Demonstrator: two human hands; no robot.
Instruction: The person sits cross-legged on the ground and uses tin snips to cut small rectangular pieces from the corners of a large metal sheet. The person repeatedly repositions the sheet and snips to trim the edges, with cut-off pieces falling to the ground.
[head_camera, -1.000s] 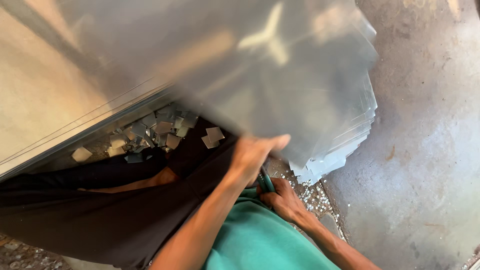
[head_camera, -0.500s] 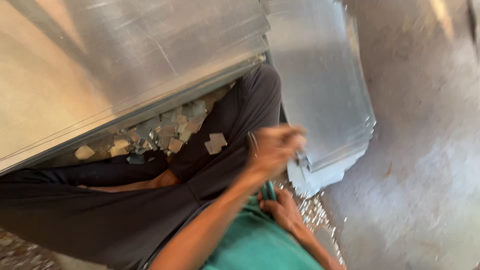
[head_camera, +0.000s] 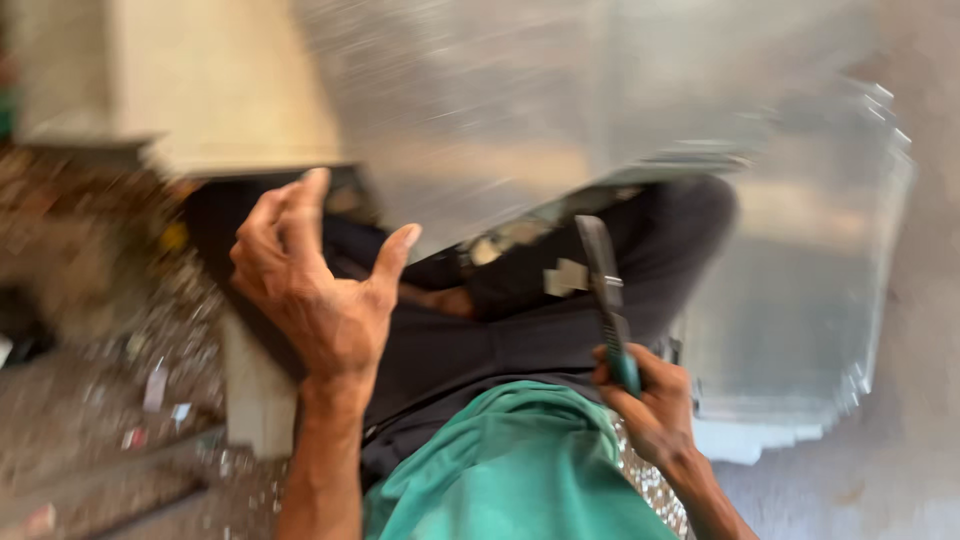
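My left hand (head_camera: 318, 300) is raised in front of my lap with its fingers curled apart and nothing in it. My right hand (head_camera: 650, 400) grips the teal handle of metal snips (head_camera: 603, 290), whose dark blades point up toward a large shiny metal sheet (head_camera: 520, 120). The sheet lies tilted across my dark trousers (head_camera: 500, 340). Small cut metal pieces (head_camera: 565, 277) rest on my lap under the sheet's edge. The picture is blurred by motion.
A stack of cut metal sheets (head_camera: 800, 320) lies on the grey concrete floor (head_camera: 930, 420) to the right. Metal scraps (head_camera: 170, 350) litter the ground at the left, beside a pale block (head_camera: 255, 390). My teal shirt (head_camera: 520, 470) fills the bottom middle.
My left hand has come off the metal sheet and now hangs open to the left. My right hand has lifted the snips into view. The camera has swung left.
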